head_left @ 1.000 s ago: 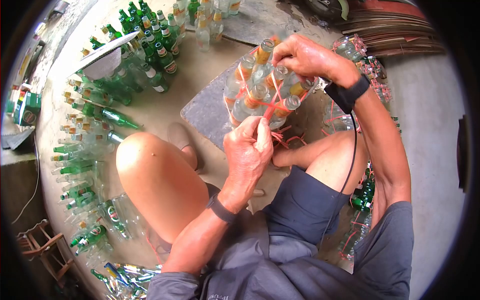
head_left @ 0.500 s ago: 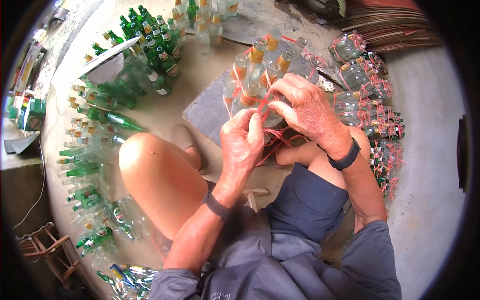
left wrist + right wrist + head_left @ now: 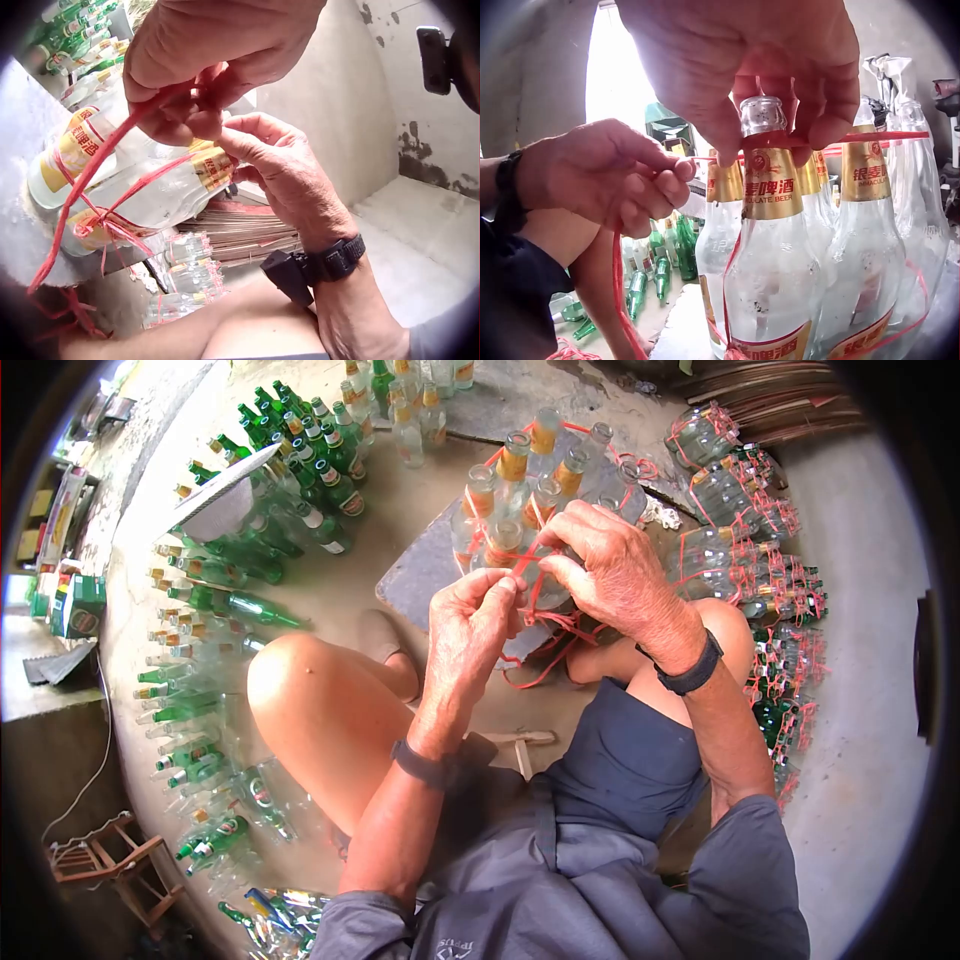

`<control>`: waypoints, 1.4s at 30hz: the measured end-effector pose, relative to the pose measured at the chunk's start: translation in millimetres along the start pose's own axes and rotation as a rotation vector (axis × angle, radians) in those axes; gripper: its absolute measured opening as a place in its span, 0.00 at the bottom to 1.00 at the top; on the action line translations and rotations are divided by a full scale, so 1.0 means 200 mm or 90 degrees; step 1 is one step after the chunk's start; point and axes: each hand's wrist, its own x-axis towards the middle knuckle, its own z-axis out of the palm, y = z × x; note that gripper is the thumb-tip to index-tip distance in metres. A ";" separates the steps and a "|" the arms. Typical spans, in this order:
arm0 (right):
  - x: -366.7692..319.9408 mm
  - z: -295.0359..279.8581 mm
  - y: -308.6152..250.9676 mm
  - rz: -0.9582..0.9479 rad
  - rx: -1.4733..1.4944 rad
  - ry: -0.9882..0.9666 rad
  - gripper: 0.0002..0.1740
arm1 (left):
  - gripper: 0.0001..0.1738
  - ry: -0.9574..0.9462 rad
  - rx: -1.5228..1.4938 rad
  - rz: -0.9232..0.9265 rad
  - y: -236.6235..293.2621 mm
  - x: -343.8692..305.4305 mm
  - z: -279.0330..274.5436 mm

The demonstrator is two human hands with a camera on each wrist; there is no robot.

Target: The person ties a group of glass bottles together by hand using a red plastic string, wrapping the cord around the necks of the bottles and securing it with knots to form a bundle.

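Clear glass bottles with gold neck labels (image 3: 512,464) (image 3: 772,184) stand grouped on a grey board (image 3: 410,575), with red cord (image 3: 112,142) around them. The left hand (image 3: 470,625) pinches the cord between thumb and fingers, close to the front bottles; a length hangs below it in the right wrist view. The right hand (image 3: 610,575) (image 3: 757,67) has curled fingers around the neck of a front bottle, pinching the cord there. Both hands are close together. In the left wrist view, the left hand (image 3: 217,52) partly covers the bottle tops.
Green bottles (image 3: 325,470) stand at the upper left, and more bottles lie along the left side. Cord-tied bottle bundles (image 3: 715,570) line the right. Loose red cord (image 3: 560,625) hangs by the board's near edge. A wooden piece (image 3: 520,738) lies between the legs.
The right hand has come down from the far side of the bottles to beside the left hand. The left hand has shifted slightly left and down. The head view has shifted a little.
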 end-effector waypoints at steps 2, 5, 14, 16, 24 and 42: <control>0.00 0.00 0.00 0.003 0.003 0.000 0.08 | 0.11 -0.012 0.014 -0.005 0.02 0.00 -0.02; -0.01 0.00 0.00 0.008 0.005 -0.003 0.08 | 0.11 -0.012 0.055 -0.058 0.07 0.00 -0.02; -0.02 0.00 0.01 -0.005 0.020 0.032 0.13 | 0.13 0.084 0.012 0.062 -0.02 0.03 0.09; -0.02 0.00 0.01 0.001 0.018 0.033 0.13 | 0.13 0.094 0.127 0.080 0.01 0.02 0.09; -0.02 0.02 0.02 0.021 0.047 0.055 0.10 | 0.13 0.089 0.305 0.182 0.04 0.00 0.04; -0.05 0.07 0.04 0.009 0.076 0.102 0.13 | 0.09 -0.051 0.796 0.449 0.32 0.11 0.04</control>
